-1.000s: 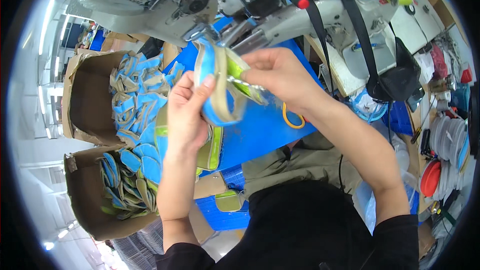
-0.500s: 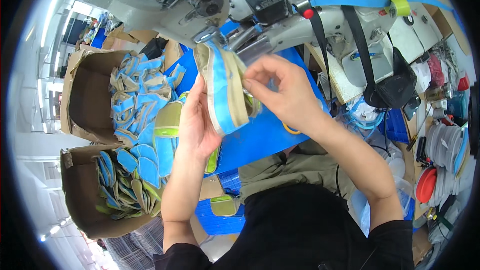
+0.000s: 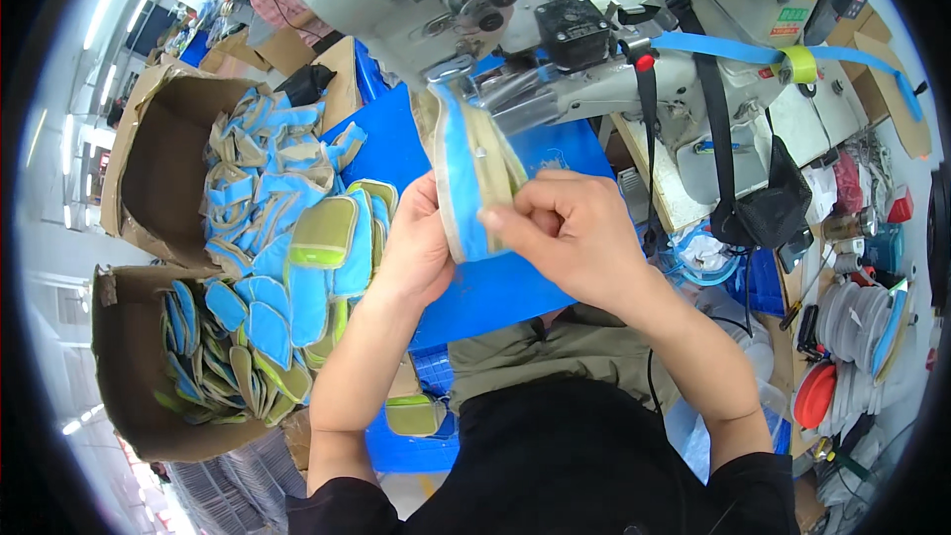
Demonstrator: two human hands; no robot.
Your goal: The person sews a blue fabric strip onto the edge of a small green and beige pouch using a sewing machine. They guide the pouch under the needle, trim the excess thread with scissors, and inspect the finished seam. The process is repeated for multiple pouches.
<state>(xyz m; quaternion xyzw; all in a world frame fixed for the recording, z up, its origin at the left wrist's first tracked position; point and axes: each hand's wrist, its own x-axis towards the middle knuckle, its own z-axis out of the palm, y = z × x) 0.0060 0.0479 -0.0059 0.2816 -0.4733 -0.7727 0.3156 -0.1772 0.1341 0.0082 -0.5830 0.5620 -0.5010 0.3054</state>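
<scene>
A band of blue and beige fabric (image 3: 456,144) hangs in a curve below the sewing machine's head, its upper end close to the metal parts there. My left hand (image 3: 421,243) holds the band's left edge near the lower end, with most of its fingers hidden behind the cloth. On the other side, my right hand (image 3: 570,233) is closed, thumb and fingertips pinched at the band's right edge. Left of my left hand lie several olive, lime and blue fabric panels (image 3: 325,233), stacked and overlapping.
The grey sewing machine (image 3: 485,0) spans the top above the blue work surface (image 3: 475,302). At left, one cardboard box (image 3: 163,159) adjoins heaped blue-beige bands (image 3: 263,178); another box (image 3: 124,367) holds flat panels. Blue tape (image 3: 728,50) runs over the machine at right.
My right hand has come lower and closed its thumb and fingertips at the band's edge. The view has shifted, and a person in a pink shirt now shows in the background.
</scene>
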